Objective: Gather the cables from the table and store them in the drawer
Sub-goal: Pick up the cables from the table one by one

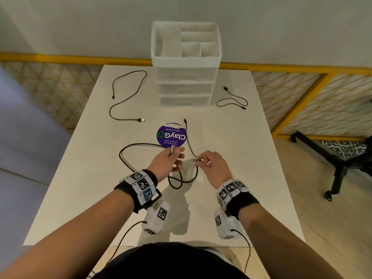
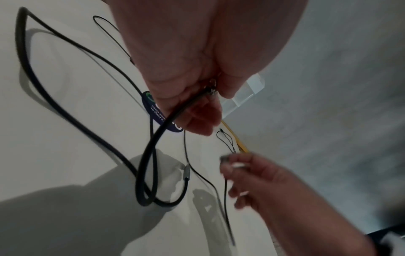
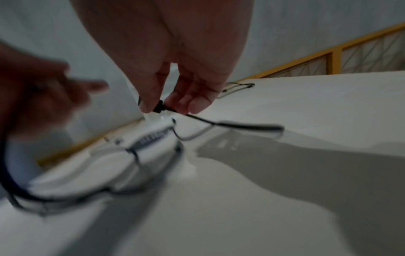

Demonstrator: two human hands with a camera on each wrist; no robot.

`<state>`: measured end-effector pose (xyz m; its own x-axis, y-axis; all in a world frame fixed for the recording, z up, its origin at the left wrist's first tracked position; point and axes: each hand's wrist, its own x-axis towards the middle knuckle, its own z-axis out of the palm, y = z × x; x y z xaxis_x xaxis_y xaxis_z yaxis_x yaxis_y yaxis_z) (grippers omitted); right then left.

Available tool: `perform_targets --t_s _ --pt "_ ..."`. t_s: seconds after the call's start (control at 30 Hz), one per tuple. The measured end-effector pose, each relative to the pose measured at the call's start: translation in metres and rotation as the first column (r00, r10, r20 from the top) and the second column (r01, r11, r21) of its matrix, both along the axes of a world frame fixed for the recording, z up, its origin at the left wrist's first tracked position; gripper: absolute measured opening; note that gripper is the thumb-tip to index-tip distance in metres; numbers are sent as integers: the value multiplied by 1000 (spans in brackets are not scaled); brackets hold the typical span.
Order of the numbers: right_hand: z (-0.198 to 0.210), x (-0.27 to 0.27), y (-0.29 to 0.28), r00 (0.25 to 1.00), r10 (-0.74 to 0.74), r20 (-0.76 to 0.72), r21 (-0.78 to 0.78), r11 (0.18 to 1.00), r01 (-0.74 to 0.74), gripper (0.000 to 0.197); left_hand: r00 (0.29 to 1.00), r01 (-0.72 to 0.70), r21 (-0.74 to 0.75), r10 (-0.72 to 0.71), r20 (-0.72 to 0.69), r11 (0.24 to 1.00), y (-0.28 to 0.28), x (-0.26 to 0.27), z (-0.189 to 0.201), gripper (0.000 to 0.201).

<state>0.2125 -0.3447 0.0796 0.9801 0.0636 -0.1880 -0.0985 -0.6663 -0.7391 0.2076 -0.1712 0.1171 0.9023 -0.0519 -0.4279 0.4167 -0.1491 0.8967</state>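
Left hand (image 1: 168, 159) pinching thick black cable (image 1: 128, 156) by its metal plug, right hand (image 1: 213, 164) pinching thin cable (image 1: 189, 143) end.

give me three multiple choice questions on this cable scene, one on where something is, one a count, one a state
1. Where does the drawer unit stand?
A. at the table's far edge, in the middle
B. on the floor beside the chair
C. at the near edge by the person

2. How many cables lie untouched on the table, away from both hands?
A. none
B. two
C. five

3. What is the left hand doing?
A. lying flat on the table
B. pulling a drawer open
C. holding a cable's metal plug

Answers:
1 A, the unit stands at the far edge, opposite the person.
2 B, a long cable lies left of the unit and a short cable right of it.
3 C, the plug sticks out of its fingers, while the right hand pinches another cable end.
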Motion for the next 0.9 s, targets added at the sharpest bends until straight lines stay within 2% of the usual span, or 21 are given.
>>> perform_targets --t_s 0.13,0.27,0.4,0.53,0.67,0.8,0.9 --pt "56 24 27 991 -121 49 273 956 103 6 996 37 -66 -31 87 997 -6 15 20 37" --pt "80 38 34 977 -153 148 344 934 94 11 987 75 -174 -48 154 982 -13 33 37 36" --pt "70 55 27 973 -160 168 292 951 106 20 990 55 -165 -32 136 985 -17 50 37 34" --pt "58 84 12 982 -137 127 258 961 101 21 990 -2 33 -2 142 999 -26 72 32 34" --pt "51 144 -17 974 -216 68 227 954 195 23 987 -20 76 7 161 997 -35 113 32 35" --pt "35 205 -45 969 -247 4 68 967 246 29 975 -107 192 65 213 976 -38 152 30 31" --pt "23 249 -61 959 -277 -51 -62 960 274 31 978 -127 118 104 182 985 -41 181 24 29"
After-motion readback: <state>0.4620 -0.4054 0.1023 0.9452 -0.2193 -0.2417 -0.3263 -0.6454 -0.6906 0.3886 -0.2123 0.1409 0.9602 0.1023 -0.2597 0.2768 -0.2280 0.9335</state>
